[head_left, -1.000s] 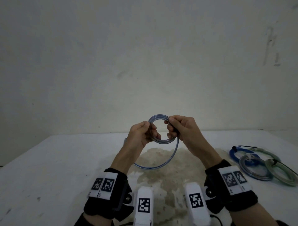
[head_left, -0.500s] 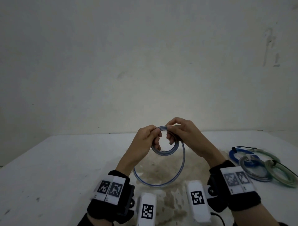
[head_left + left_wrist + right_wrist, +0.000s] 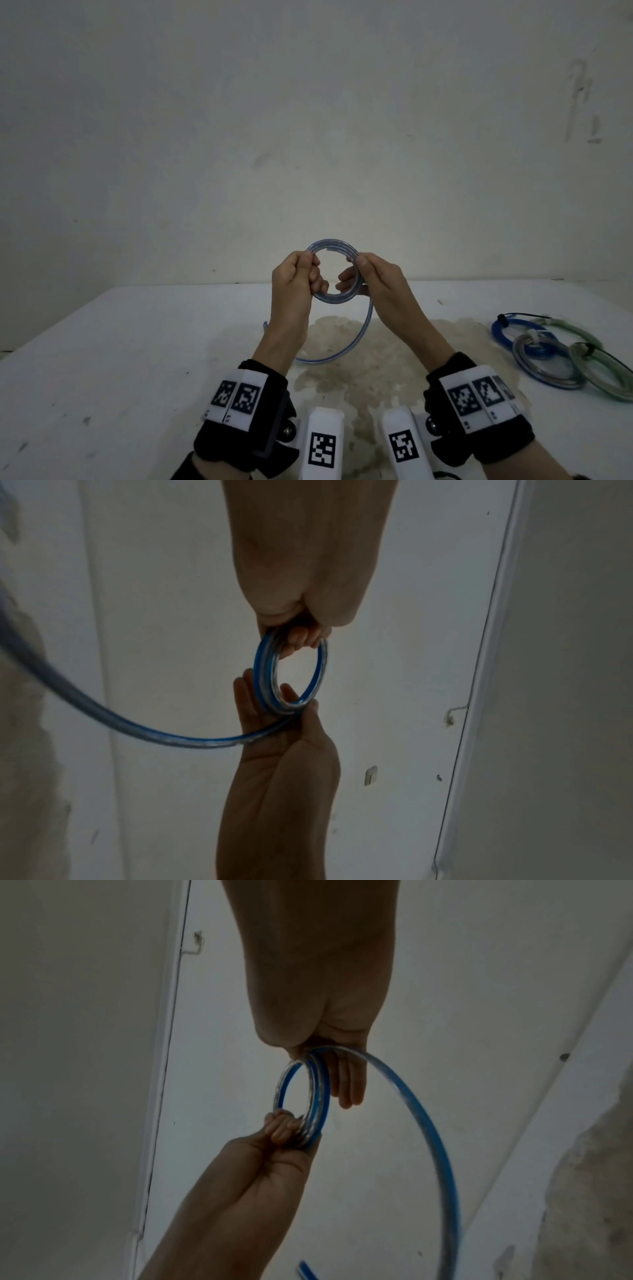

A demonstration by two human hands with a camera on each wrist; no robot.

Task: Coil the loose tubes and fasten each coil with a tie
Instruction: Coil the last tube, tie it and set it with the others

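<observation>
Plainly, from the head view, the coiling step is under way: the left hand [image 3: 296, 274] pinches the left side of a blue-striped clear tube coil [image 3: 334, 274] held up above the white counter [image 3: 102, 359], and the right hand [image 3: 373, 277] grips its right side, thumb on top. One loose tail [image 3: 363, 329] drops from the coil, curves down to the stained patch of the counter and ends near the left forearm. At the far right lie four finished coils [image 3: 544, 359] (blue, grey and two greenish, as best I can count), overlapping, each seemingly tied. No spare tie is visible.

Left wrist view: the left hand [image 3: 301, 631] has its fingers curled through the ring [image 3: 291, 669], about three turns thick, while the right hand's fingers lie nearly straight behind the far side, the thumb hidden.

Right wrist view: the right hand [image 3: 329, 1056] wraps the bundle [image 3: 304, 1093], the tail [image 3: 435, 1137] arcing away to its free end below.

Next, I judge, the tail must be fed round into another turn without the held turns springing apart, then a tie fetched.
</observation>
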